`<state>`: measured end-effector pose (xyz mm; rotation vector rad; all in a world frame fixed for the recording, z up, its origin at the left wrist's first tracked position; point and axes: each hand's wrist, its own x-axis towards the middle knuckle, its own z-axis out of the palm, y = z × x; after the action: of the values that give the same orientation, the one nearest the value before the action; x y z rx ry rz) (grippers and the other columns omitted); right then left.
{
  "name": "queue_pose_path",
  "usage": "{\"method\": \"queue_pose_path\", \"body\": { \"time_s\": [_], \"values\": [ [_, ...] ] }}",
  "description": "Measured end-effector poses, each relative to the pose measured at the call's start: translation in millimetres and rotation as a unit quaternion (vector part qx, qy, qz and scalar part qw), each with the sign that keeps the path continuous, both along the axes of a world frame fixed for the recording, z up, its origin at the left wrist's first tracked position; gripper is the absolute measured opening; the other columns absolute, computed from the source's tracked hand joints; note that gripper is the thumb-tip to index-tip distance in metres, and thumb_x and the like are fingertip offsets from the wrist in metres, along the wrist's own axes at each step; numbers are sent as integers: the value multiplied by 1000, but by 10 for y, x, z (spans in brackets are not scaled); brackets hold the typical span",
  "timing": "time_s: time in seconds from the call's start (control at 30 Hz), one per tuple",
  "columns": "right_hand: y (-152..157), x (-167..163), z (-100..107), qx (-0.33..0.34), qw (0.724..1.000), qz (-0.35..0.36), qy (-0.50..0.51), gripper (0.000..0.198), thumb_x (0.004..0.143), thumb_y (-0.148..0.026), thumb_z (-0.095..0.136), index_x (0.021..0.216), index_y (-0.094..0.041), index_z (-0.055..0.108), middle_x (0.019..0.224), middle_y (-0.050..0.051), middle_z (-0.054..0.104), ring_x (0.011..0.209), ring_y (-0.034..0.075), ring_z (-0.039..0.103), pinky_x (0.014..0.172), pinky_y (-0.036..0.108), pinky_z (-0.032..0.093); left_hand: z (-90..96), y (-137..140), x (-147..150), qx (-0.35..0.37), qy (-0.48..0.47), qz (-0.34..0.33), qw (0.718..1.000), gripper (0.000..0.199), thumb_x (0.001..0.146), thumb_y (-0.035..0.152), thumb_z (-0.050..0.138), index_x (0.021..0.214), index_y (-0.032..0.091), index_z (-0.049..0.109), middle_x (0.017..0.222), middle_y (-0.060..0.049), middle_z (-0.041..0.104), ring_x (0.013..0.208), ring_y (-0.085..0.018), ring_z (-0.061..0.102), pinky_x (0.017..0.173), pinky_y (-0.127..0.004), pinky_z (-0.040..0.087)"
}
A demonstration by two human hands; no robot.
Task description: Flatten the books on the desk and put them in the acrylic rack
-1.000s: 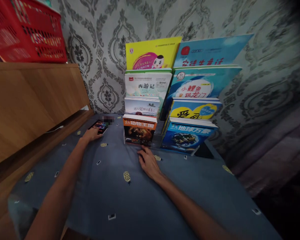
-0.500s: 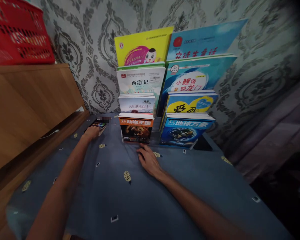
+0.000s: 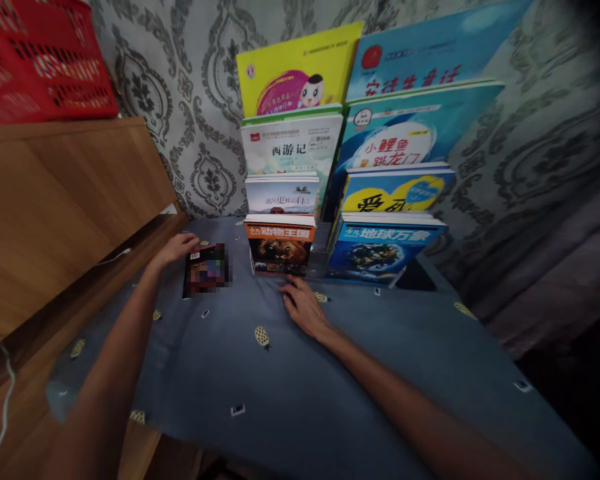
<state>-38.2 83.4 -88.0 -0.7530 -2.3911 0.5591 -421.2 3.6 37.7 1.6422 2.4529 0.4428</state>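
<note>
My left hand (image 3: 178, 248) is stretched out over the cloth at the upper left corner of a dark book (image 3: 207, 272). That book lies flat, its cover partly blurred, and the fingers look extended with nothing in them. Lying on the cloth, my right hand (image 3: 304, 307) has its fingers loosely apart and holds nothing. Its fingertips are close to the bottom edge of an orange-topped book with a lion cover (image 3: 281, 250). To the right stands a blue book with a globe picture (image 3: 380, 253). Both stand at the front of a tiered rack of books.
Behind them rise several more books, including a yellow one (image 3: 325, 60) and a teal one (image 3: 430, 120). A blue patterned cloth (image 3: 320, 400) covers the table. On the left, a red basket (image 3: 65, 67) sits on a wooden cabinet (image 3: 70, 200). A white cable (image 3: 6, 407) hangs below.
My left hand has come off the dark book, which now lies turned and nearer to me. My right hand stays by the lion book. The view has shifted slightly.
</note>
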Motion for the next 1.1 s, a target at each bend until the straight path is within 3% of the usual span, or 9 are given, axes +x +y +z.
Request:
{"method": "queue_pose_path", "body": {
  "time_s": [0.1,0.2,0.33,0.57,0.83,0.93,1.0,1.1],
  "values": [
    [-1,0,3,-3,1000,-1,-4,28,92,-13,51,112,-16,71,137,17,58,131,27,54,112,45,43,-360,62,52,7,54,54,997,51,97,44,39,133,13,57,138,-17,62,131,-29,55,109,-42,42],
    [-10,-1,16,-9,1000,-3,-4,28,92,-13,50,111,-16,71,138,17,57,132,28,53,112,46,43,-698,68,177,-11,77,88,993,57,99,46,36,145,13,47,154,-19,46,145,-32,40,114,-51,36],
    [-22,-10,28,-8,1000,-4,1,29,92,-12,51,111,-17,71,138,15,58,132,26,53,113,45,42,-903,-5,355,-34,98,113,988,59,102,45,27,151,15,41,163,-18,31,153,-33,26,118,-59,30],
    [-75,-15,94,-6,1000,-11,-4,30,92,-11,50,112,-16,71,134,15,61,126,26,56,111,43,44,-913,-276,855,-39,131,135,981,58,104,44,23,152,17,40,163,-17,31,153,-32,26,117,-61,31],
    [-116,-9,170,10,999,7,47,30,96,-14,46,114,-18,69,123,12,68,120,23,59,108,42,46,-900,-663,1832,-32,231,146,961,52,104,36,29,148,15,47,155,-22,43,146,-36,39,109,-58,42],
    [-158,15,196,11,997,25,68,29,96,-13,47,113,-17,70,123,12,69,119,22,60,106,41,46,-770,-759,2223,-48,289,130,947,49,103,34,35,142,11,54,140,-27,57,130,-38,56,101,-52,49],
    [-214,48,238,13,998,29,61,27,95,-13,48,111,-17,70,121,11,70,118,23,61,104,40,47,-671,-808,2473,-75,294,111,946,52,103,36,37,137,4,58,118,-29,69,111,-38,67,89,-47,54],
    [-330,136,344,48,997,44,38,26,96,-13,48,109,-19,70,116,9,72,111,23,64,99,41,48,-557,-856,2829,-109,275,31,955,50,104,33,39,130,-1,63,94,-26,73,96,-34,73,80,-41,56]
  ]
}}
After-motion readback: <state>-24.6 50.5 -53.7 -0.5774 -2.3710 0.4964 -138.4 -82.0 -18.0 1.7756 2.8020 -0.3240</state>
